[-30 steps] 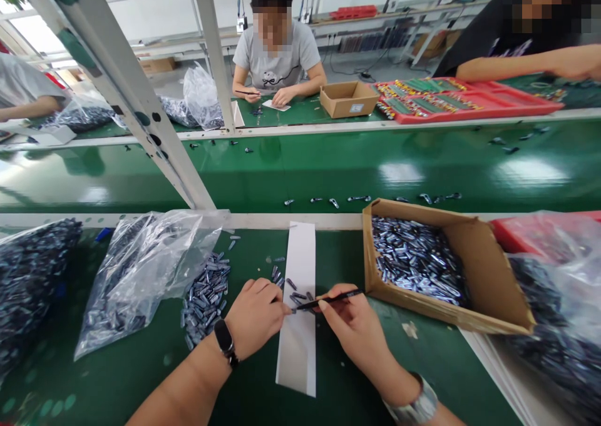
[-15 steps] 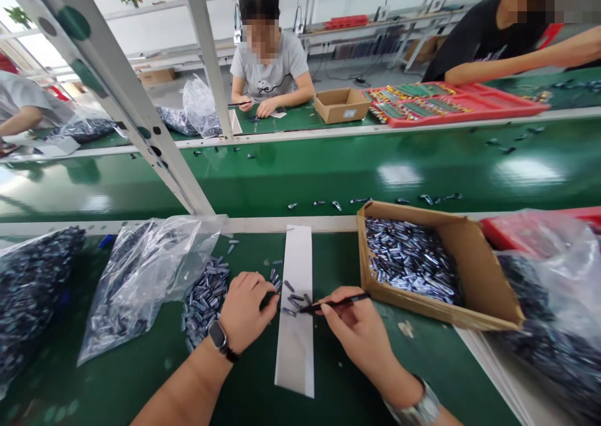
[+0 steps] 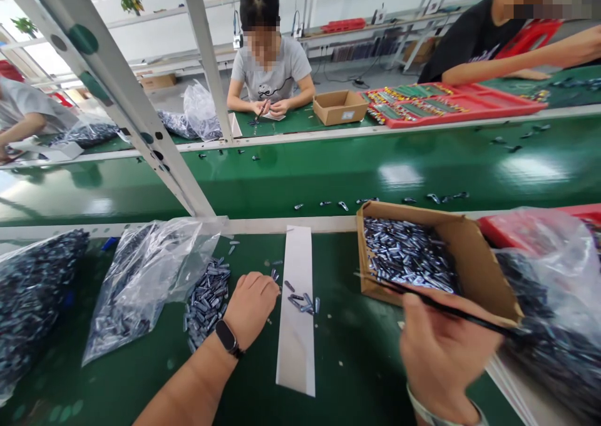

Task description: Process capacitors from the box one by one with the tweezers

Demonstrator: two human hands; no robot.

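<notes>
- One slim black tweezer-like tool (image 3: pixel 469 316) is clamped in the right hand (image 3: pixel 444 348).
- Beyond that grip: brown cardboard box (image 3: pixel 474 260) of glossy dark-blue pieces (image 3: pixel 404 251).
- Left of it: flat white strip (image 3: pixel 295 357), then left hand (image 3: pixel 253 304), hold unclear.

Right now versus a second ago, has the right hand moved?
Yes. The right hand has shifted rightward, away from the white strip, to the near side of the cardboard box.

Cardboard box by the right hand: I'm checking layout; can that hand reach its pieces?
Likely yes: the right hand, holding a thin tool, is beside the box, whose open top leaves the pieces uncovered.
</notes>
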